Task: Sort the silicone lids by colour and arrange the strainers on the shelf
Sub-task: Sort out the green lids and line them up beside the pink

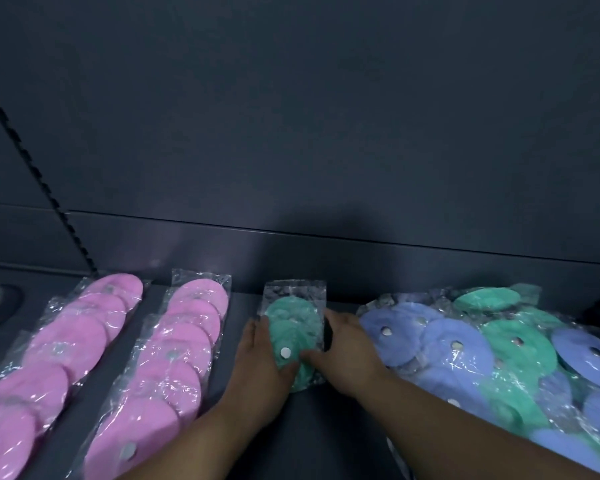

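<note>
Squaring up a new row, both hands are pressing on a small stack of green lids at lower centre of the frame. The left hand is lying half-open along the stack's left edge, thumb on the front lid near its white centre dot; the right hand is cupping the right edge, fingers loosely curled against the plastic wrap. Neither hand is lifting anything — the grip looks like a nudge to line the lids up, overlapped front to back.

To the left, two pink rows are already running diagonally toward the lower left, each lid bagged and shingled over the next, which is probably why the green ones are being laid the same way, starting a parallel row just beside them. At the right of the frame a mixed pile of blue and green lids is lying unsorted, well within reach of the right hand — likely the source for the next pick.

All of it is resting on a dark shelf. No strainers are clearly showing; a dim object at far left is too blurred to name.
</note>
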Tool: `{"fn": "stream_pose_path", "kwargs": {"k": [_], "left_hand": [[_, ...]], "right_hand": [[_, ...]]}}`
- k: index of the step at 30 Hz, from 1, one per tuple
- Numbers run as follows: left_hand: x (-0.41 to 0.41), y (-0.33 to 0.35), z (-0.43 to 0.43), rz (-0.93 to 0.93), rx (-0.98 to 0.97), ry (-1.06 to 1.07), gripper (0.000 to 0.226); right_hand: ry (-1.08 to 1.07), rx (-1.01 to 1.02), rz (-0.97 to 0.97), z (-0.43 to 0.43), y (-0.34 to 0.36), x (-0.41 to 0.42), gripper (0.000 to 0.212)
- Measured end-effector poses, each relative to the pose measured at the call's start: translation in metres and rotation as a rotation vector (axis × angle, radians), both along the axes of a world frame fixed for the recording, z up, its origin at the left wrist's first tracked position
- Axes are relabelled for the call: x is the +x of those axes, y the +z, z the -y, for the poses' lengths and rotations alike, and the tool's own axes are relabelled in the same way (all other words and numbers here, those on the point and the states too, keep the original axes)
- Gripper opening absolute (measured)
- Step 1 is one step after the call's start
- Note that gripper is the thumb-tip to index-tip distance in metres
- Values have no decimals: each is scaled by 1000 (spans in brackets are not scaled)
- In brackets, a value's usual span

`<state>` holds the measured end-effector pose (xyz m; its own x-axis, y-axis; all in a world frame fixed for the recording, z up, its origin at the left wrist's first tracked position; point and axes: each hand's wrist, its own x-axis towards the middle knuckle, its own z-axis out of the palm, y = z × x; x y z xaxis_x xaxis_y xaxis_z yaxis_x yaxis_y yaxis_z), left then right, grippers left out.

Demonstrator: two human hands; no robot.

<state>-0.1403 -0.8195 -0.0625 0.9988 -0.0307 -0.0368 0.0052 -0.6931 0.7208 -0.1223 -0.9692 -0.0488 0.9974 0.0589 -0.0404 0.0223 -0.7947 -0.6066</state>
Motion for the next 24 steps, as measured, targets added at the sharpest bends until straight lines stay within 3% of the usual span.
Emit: {"fn": "stream_pose_path", "kwargs": {"k": [6, 11, 15, 24], "left_hand": [[5, 1, 3, -55, 169, -87, 87], [6, 20, 22, 143, 228, -85, 82], [3, 28, 57, 186, 307, -207, 82], [-19, 41, 176, 168, 379, -447, 92]], "right_hand": [[-77, 18, 32, 13, 11, -8, 61], [-173, -21, 149, 60, 37, -18, 34], [-216, -101, 158, 106, 49, -35, 29], [-396, -303, 146, 230, 62, -103, 46]]}}
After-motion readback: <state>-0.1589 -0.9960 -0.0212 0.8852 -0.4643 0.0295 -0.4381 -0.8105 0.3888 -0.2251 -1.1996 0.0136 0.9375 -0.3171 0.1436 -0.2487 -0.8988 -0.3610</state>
